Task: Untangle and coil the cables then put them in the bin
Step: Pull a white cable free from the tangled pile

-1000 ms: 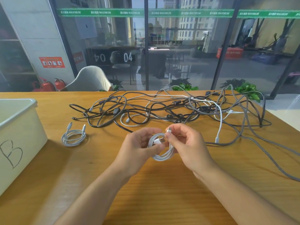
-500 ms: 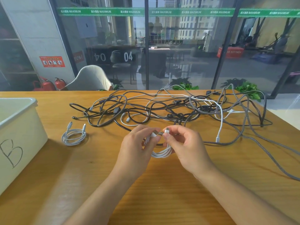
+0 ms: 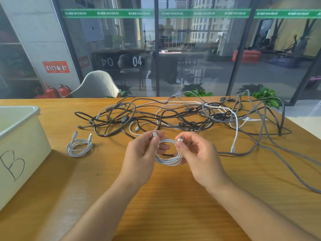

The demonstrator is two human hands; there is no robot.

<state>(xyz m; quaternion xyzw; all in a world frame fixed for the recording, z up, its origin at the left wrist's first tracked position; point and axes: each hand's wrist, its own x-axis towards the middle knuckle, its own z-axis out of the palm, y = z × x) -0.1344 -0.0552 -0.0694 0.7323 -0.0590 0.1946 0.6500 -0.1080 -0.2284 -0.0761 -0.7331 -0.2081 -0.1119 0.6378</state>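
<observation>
Fingers of the left hand [image 3: 141, 152] pinch the metal USB plug of a coiled white cable [image 3: 169, 158], while the right hand [image 3: 198, 153] pinches its other white plug, holding it above the wooden table [image 3: 173, 197]. Beyond lies a tangled heap of black, grey and white cables [image 3: 191, 117]; left, a second coiled white cable [image 3: 79, 145] near the cream plastic bin [image 3: 22, 145].

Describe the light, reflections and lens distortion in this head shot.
Head view: daylight through the glass wall, which carries faint reflections; hands and coiled white cable are sharp; the bin casts a soft shadow over the table; wide-angle distortion bows the table's far edge and leans the window frames.
</observation>
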